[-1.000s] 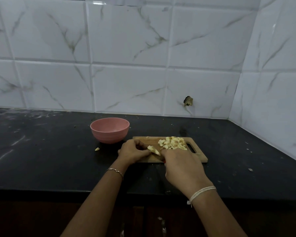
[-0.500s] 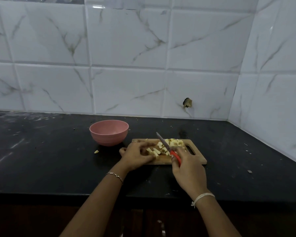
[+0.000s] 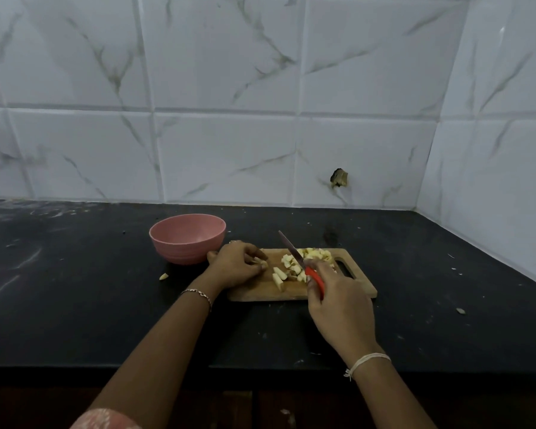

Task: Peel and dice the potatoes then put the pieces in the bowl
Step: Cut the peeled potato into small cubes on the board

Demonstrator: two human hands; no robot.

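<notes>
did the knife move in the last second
Yes. The knife rose from behind the right hand; its tip now shows beyond the board's far edge.

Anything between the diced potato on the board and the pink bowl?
Only the left hand, pinching a piece at the left end of the wooden chopping board, lies between the pale diced potato pieces and the round pink bowl.

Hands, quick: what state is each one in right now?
Left hand: curled, pinching a potato piece on the cutting board.
Right hand: closed round the red-handled knife.
</notes>
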